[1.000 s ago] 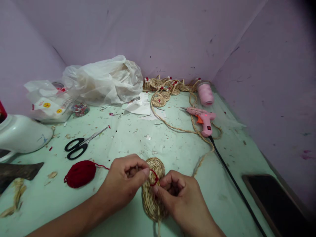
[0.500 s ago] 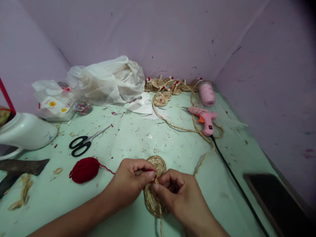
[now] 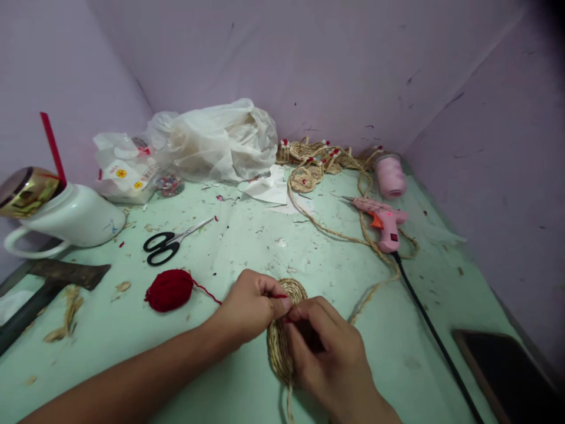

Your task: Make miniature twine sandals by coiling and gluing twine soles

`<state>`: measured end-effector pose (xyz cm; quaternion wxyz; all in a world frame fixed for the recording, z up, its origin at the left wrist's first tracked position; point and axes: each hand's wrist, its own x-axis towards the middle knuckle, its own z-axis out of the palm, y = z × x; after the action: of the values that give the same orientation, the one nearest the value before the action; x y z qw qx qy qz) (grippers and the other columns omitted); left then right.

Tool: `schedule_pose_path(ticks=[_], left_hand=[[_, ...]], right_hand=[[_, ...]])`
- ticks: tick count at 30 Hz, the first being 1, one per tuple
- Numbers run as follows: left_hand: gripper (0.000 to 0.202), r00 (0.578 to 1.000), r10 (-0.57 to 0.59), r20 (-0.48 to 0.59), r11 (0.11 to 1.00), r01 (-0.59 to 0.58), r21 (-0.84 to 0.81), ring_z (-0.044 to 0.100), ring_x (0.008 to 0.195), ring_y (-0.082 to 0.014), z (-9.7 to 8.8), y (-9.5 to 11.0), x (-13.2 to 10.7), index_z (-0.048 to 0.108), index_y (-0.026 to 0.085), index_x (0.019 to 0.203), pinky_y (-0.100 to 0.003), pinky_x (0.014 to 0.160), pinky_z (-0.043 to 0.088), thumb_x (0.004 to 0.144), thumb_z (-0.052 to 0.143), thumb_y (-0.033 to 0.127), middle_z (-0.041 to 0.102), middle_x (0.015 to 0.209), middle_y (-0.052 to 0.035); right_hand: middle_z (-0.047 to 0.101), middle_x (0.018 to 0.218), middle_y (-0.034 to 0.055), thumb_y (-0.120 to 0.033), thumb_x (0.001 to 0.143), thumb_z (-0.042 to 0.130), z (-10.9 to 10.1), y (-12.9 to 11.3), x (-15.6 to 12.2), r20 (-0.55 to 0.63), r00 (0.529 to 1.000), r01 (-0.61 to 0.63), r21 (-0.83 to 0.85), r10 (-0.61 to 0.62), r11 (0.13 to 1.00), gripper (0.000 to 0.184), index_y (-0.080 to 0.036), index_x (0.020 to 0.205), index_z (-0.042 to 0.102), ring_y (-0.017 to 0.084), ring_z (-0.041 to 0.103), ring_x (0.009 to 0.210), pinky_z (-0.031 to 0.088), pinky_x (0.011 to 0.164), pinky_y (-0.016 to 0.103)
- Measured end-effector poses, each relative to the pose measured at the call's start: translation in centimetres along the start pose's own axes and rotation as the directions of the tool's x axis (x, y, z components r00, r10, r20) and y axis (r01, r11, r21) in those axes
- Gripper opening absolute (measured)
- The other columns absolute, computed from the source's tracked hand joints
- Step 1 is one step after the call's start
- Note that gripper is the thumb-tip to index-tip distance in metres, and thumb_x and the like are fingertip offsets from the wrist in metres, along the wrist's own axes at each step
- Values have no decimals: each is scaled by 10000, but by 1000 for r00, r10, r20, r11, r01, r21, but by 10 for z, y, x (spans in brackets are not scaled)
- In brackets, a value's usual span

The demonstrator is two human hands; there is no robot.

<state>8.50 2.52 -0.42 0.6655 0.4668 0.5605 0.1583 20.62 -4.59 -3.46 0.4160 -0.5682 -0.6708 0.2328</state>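
Note:
A coiled oval mat of straw-coloured rope (image 3: 279, 347) lies on the pale green table (image 3: 247, 247) near the front edge. My left hand (image 3: 251, 303) pinches a thin red yarn strand against the mat's upper rim. My right hand (image 3: 329, 353) is curled over the mat's right side, fingertips pinched on the same red strand next to my left thumb. The strand runs left to a ball of red yarn (image 3: 169, 290) lying on the table.
Black-handled scissors (image 3: 170, 242) lie behind the yarn ball. A pink glue gun (image 3: 382, 219) with a black cord (image 3: 435, 333) lies right, near loose rope (image 3: 353, 235), rope coils (image 3: 315, 162) and a pink thread spool (image 3: 391, 175). Plastic bags (image 3: 216, 141), a white jug (image 3: 66, 215), a dark tool (image 3: 48, 285) and a dark tablet (image 3: 507, 371) surround.
My view has shifted so everything sits further right. My hands have drawn closer together over the mat, and the red loop seen earlier has tightened to a short strand.

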Motion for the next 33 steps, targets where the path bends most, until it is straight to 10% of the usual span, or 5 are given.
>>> schedule_pose_path(ticks=[6,10,20,28,33], left_hand=[[115,977,202,67,963,-210,168,402,475,-75,-5,-11,0,608,127,597,-206,462,320,678,531,153,485,492,36],[184,844,515,150,686,-511,518,523,665,-141,-6,-22,-2,650,147,663,-255,604,397,722,476,121,570,669,-27],[143,789,591,169,560,-552,619,539,629,-137,-7,-32,-1,577,156,628,-238,570,417,712,472,109,551,673,-27],[146,847,480,230,512,-483,711,516,568,-118,-25,-18,-19,584,164,612,-225,521,359,736,507,166,565,608,0],[182,784,539,308,452,-577,680,502,565,-99,-30,-7,-30,541,164,618,-212,518,342,786,470,167,543,626,8]], right_hand=[[619,747,25,-52,767,539,-10,10,3,6,1000,23,218,-25,976,165,-191,765,628,125,603,676,486,591,219],[615,779,42,-26,741,537,-14,13,4,56,992,95,223,-110,970,186,-179,757,642,131,612,690,491,582,217],[666,779,50,-5,760,511,-18,20,9,280,927,166,290,-250,942,190,-164,731,610,108,628,697,472,604,169],[566,584,-36,-157,726,599,-10,19,10,337,897,-372,223,287,901,93,-197,700,520,100,507,504,405,465,201],[542,537,-37,-219,711,617,-5,15,11,357,843,-502,251,403,828,107,-187,657,529,100,473,475,373,440,207]])
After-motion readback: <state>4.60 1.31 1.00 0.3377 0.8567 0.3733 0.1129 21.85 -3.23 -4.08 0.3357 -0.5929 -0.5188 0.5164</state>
